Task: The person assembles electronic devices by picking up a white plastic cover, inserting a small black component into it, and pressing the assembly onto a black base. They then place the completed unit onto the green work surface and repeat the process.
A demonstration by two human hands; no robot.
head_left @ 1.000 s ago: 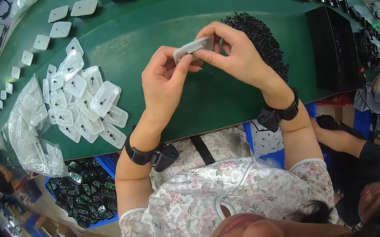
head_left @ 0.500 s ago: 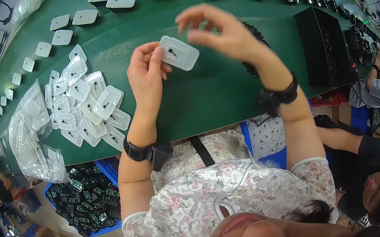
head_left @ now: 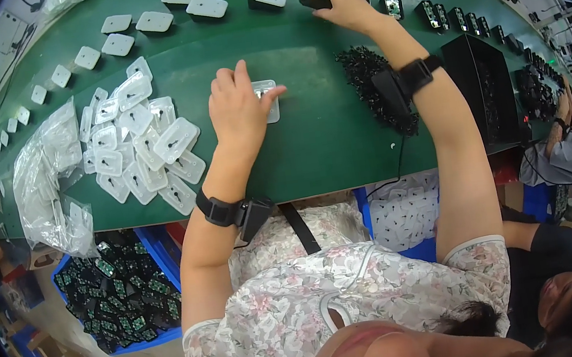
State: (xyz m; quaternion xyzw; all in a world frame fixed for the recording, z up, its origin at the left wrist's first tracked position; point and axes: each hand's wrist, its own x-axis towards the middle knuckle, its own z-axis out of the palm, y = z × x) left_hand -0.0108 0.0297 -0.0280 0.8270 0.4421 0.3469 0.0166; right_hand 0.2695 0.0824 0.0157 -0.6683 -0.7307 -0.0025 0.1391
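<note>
Right of the lid pile [head_left: 146, 148], our green table [head_left: 312, 160] stretches to a box [head_left: 467, 97]; just nearer us than the pile, the table's edge passes above a bin [head_left: 158, 259]. Near the pile, our left hand [head_left: 238, 105] spreads wide over a lid [head_left: 270, 113]; farther right and beyond, our right hand [head_left: 342, 3] pinches a case [head_left: 312, 2].

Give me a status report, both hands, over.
Left hand open, partly hiding white cover. Right hand gripping black housing. Black parts heap near right wristband.

Covers [head_left: 176, 140] lie piled left of the box [head_left: 463, 94].
</note>
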